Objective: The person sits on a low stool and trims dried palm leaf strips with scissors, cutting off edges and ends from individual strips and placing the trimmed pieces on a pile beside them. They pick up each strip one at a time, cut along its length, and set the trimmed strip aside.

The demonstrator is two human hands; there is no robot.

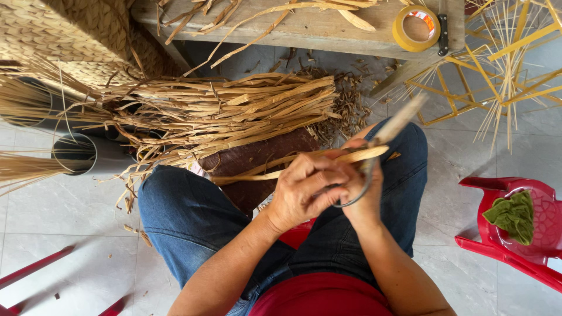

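Note:
My left hand point(304, 190) grips flat dried straw strips point(263, 169) that run left across my lap over a dark brown board point(257, 158). Just to its right, my right hand point(363, 193) holds a pair of scissors point(386, 134), fingers through the metal loop handle, blades pointing up and right at the strip ends. Both hands touch each other above my knees in blue jeans. A big bundle of the same dried straw point(234, 111) lies on the floor in front of me.
A wooden bench point(304, 26) at the top carries loose strips and a yellow tape roll point(417, 27). Yellow stick frames point(486, 64) stand top right. Grey tubes point(76, 153) holding thin reeds lie left, woven matting point(70, 35) top left. A red plastic chair point(521, 228) with a green cloth sits right.

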